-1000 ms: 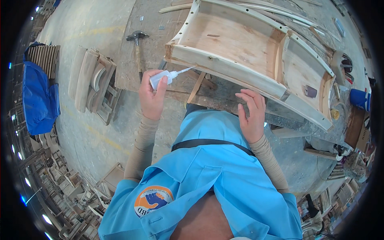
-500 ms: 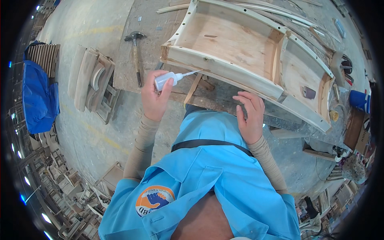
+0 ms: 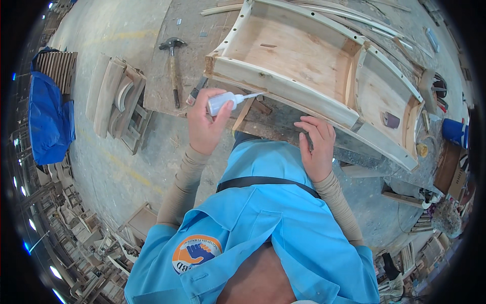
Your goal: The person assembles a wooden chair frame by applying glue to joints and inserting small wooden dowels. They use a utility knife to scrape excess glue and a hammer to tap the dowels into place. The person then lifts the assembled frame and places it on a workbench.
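Observation:
My left hand (image 3: pixel 208 124) is closed around a small white squeeze bottle (image 3: pixel 220 103) with a long thin nozzle. The nozzle points right, and its tip lies at the near lower edge of a curved wooden frame (image 3: pixel 304 93). This pale frame has plywood panels, a cross divider and holes along its rails. Close to the frame's near side, my right hand (image 3: pixel 318 147) is open with its fingers apart and nothing in it; whether its fingertips touch the wood I cannot tell.
A hammer (image 3: pixel 174 71) lies on the worktable left of the frame, and a brush-like tool (image 3: pixel 196 91) lies behind my left hand. A sandpaper roll (image 3: pixel 390 120) rests inside the frame. Stacked curved wood pieces (image 3: pixel 119 96) stand at left. Wood strips (image 3: pixel 349 20) lie behind.
My left hand has moved right with the squeeze bottle, and the nozzle tip has slid along the frame's near edge. The right hand has stayed in place.

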### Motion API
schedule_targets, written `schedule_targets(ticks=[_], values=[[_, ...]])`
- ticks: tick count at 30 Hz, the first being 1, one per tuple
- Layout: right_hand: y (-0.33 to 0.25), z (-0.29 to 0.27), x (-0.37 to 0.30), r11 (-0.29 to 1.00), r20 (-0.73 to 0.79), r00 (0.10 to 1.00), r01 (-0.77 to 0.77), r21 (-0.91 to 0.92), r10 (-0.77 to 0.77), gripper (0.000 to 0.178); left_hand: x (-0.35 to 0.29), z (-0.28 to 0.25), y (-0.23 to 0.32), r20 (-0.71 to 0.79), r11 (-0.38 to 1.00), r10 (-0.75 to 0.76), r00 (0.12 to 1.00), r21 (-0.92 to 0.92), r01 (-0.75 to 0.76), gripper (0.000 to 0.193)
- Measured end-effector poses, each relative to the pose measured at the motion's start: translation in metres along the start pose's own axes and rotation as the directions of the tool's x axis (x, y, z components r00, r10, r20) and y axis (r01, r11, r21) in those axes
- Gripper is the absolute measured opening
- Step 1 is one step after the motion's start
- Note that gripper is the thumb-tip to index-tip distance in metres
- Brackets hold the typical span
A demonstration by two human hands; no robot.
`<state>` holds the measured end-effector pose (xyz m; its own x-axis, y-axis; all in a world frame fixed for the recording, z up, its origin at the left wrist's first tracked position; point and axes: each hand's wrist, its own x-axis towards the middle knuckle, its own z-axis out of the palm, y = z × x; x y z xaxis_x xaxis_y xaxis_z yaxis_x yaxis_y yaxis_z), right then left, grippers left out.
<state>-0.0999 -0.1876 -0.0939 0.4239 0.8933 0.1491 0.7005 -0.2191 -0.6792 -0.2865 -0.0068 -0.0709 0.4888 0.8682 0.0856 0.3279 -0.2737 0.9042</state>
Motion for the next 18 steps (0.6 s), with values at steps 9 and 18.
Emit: schedule_targets(ticks=[9,18], values=[[-0.002,0.002,0.001,1.000,-0.015,1.000,-0.004,-0.004,0.004,0.026,0.001,-0.017,-0.009,-0.049,1.000,0.004,0.999,0.030,-0.003,0.024],[0.000,0.002,-0.005,1.000,-0.012,1.000,0.012,0.004,-0.012,0.028,0.005,-0.026,-0.035,-0.106,0.997,-0.025,0.994,-0.075,0.017,0.019]])
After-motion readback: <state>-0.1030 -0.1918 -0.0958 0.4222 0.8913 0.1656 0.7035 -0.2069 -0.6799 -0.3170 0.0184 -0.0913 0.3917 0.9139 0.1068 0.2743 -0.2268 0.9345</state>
